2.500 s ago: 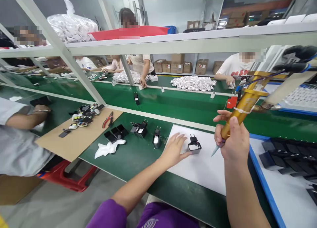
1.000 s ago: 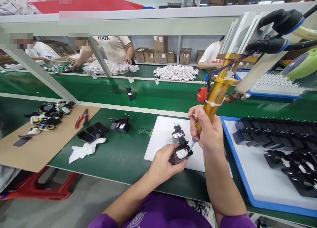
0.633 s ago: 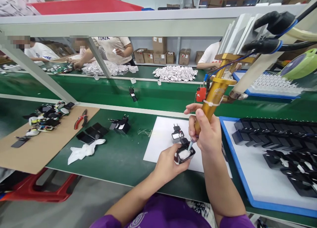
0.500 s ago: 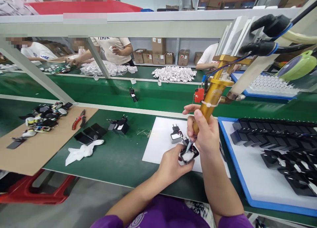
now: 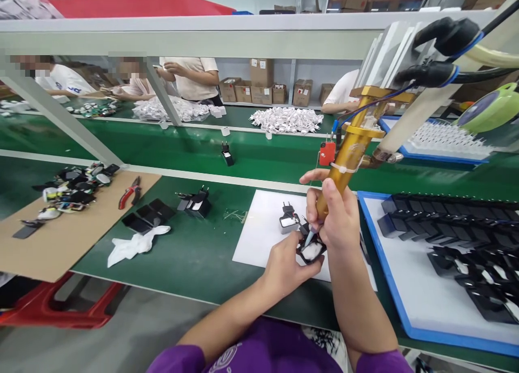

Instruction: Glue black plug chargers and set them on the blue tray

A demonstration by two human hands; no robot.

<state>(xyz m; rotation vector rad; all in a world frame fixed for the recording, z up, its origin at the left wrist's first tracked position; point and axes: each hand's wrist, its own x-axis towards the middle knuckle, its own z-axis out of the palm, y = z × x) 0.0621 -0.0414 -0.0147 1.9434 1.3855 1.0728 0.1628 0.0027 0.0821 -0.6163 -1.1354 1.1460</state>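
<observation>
Between the fingers and thumb of my left hand (image 5: 286, 265) is a small black plug adapter housing (image 5: 311, 251), its open side up and white material inside. My right hand (image 5: 340, 213) is wrapped round a gold glue dispenser (image 5: 352, 151) with hoses and a red switch. The bluish nozzle tip (image 5: 309, 237) points down into the housing at its upper left rim; whether it touches is too small to tell. Just behind, another adapter (image 5: 288, 220) with its pins up stands on a white sheet (image 5: 259, 238).
On the right a blue-rimmed tray (image 5: 389, 286) holds rows of black adapters (image 5: 441, 216). Left lie black housings (image 5: 194, 202), a white cloth (image 5: 138, 245), red pliers (image 5: 130, 193) and circuit parts (image 5: 77, 186) on cardboard. Beyond, a green conveyor (image 5: 267, 157) carries one adapter (image 5: 227, 154); co-workers sit opposite.
My left hand and the housing have shifted slightly right under the nozzle. The adapter on the conveyor has moved right. A co-worker opposite has brought both hands together.
</observation>
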